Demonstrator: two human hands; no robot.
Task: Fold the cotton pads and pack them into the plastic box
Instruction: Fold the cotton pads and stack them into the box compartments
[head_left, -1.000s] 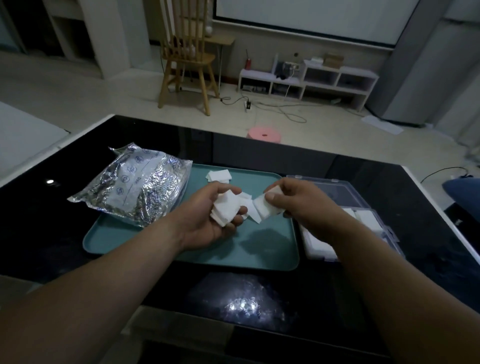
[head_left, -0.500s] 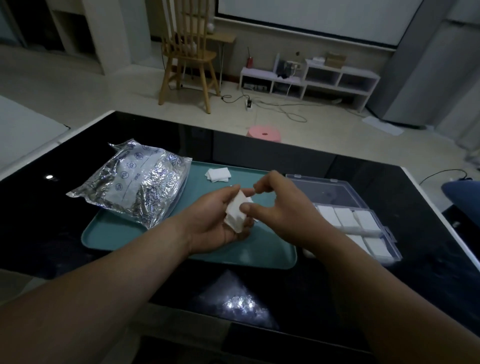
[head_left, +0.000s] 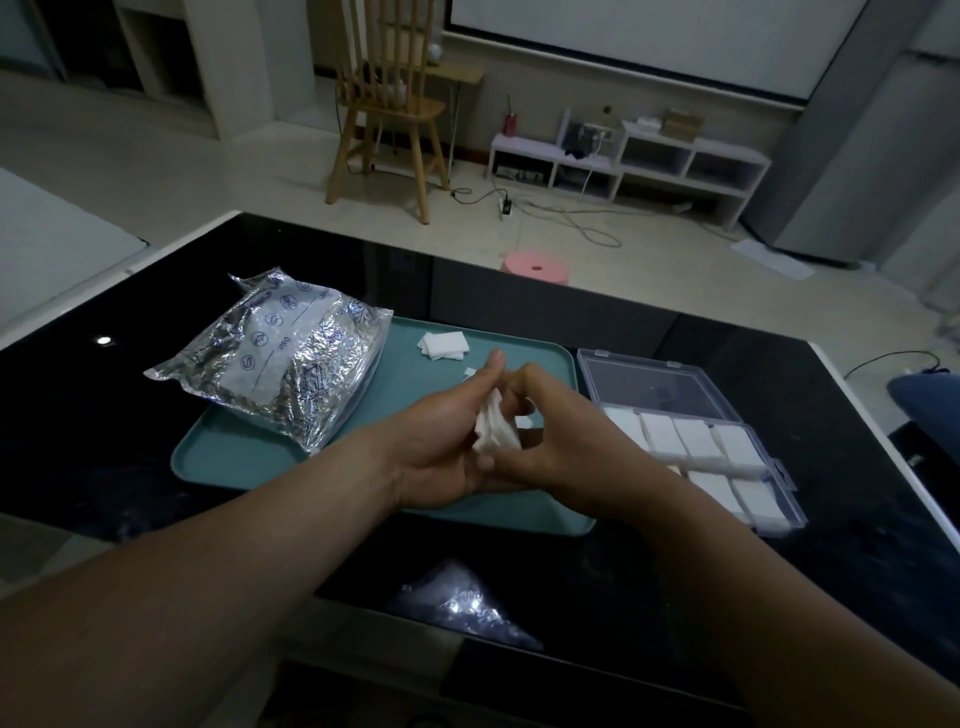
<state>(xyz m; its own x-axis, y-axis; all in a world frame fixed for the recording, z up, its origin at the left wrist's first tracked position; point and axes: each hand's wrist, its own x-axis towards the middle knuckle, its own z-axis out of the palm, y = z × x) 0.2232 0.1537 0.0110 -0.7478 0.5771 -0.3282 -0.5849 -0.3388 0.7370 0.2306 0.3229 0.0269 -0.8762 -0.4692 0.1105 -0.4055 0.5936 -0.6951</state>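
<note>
Both hands pinch cotton pad; grip closed.

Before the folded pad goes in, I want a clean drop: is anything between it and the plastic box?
Nothing visible blocks it. The cotton pad is pinched between the left hand and right hand above the teal tray. The plastic box lies just right with its lid open, its compartments already holding pads.
</note>
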